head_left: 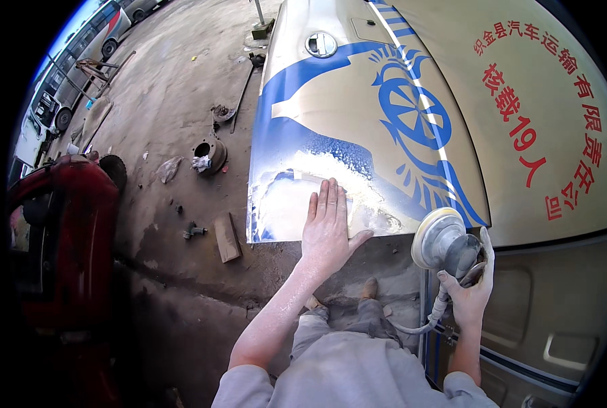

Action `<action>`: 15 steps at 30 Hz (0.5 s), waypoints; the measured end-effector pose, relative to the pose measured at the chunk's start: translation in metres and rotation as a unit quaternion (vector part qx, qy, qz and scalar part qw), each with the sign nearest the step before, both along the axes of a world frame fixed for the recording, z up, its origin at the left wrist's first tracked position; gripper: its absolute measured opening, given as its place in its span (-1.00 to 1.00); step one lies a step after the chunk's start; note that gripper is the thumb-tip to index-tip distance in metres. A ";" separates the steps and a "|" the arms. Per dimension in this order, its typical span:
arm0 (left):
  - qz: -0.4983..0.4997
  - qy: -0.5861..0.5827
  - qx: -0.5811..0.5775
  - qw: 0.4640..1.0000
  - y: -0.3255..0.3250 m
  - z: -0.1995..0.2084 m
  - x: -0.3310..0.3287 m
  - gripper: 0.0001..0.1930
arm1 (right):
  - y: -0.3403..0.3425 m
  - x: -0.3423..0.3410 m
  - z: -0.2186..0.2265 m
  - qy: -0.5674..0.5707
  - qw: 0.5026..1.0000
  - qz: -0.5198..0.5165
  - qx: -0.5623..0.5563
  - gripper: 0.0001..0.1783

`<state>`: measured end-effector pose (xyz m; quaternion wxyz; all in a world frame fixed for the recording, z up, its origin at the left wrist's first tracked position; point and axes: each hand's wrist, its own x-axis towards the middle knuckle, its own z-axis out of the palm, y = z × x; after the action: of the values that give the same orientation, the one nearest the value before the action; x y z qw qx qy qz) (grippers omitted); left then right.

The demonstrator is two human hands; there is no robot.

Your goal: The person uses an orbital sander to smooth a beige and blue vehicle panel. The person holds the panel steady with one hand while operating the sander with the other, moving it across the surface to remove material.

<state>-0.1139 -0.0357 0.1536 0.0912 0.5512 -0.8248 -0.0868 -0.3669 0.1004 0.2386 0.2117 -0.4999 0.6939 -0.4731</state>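
My left hand [327, 228] lies flat on a gold vehicle door [324, 112] with blue painted patterns. Its fingers are stretched out over a sanded patch [276, 207] near the door's lower edge, where pale filler and white dust show. In my right hand [472, 296] is a round power sander [446, 241], held off the panel with its pale pad turned up and to the left. A grey hose [429, 323] runs from the sander down toward my waist. White dust coats my left forearm.
The gold vehicle side [541, 170] with red lettering stands at the right. A red vehicle [79, 231] is at the left. On the dirty floor lie a rusty drum [212, 155], a block [227, 238], a plastic bag [169, 168] and a metal part [195, 230]. Buses [89, 47] stand far left.
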 end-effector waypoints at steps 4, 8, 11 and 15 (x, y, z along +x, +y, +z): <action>-0.052 0.027 -0.016 0.998 0.007 -0.002 0.004 0.02 | -0.002 -0.003 0.000 0.018 1.000 -0.001 -0.010 0.20; 0.062 -0.010 -0.027 0.998 -0.019 0.008 0.066 -0.06 | 0.001 -0.013 -0.006 0.027 0.999 0.012 -0.027 0.20; 0.107 -0.003 -0.006 0.994 -0.028 0.005 0.080 -0.05 | -0.001 -0.013 -0.009 0.009 1.000 0.008 -0.019 0.20; 0.067 -0.047 -0.021 0.996 -0.015 0.009 0.052 0.00 | -0.002 -0.017 -0.011 0.013 1.000 0.007 0.004 0.19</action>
<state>-0.0617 -0.0503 0.1622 0.0691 0.6065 -0.7912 -0.0371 -0.3835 0.0985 0.2273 0.2083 -0.5096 0.6952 -0.4623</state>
